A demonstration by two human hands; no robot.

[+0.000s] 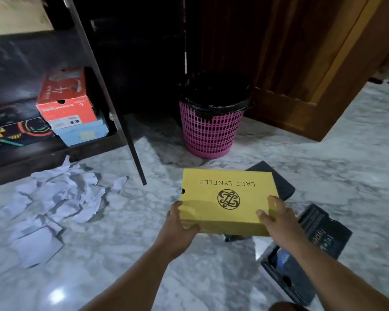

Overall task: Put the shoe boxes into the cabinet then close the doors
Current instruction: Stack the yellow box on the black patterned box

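Likely home: marble floor (pixel 121 254), wastebasket (pixel 210 131)

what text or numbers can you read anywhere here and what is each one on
"LACE LYNELLE", upside down to the camera, above a round monogram: lid of the yellow shoe box held by the left hand and right hand.
"4" and what looks like "47": red shoe box in the cabinet.
"PERFORMANCE", upside down, likely but blurred: same red box.
"hype...", cut off: black box on the floor.
White labels on the red box: too blurred.
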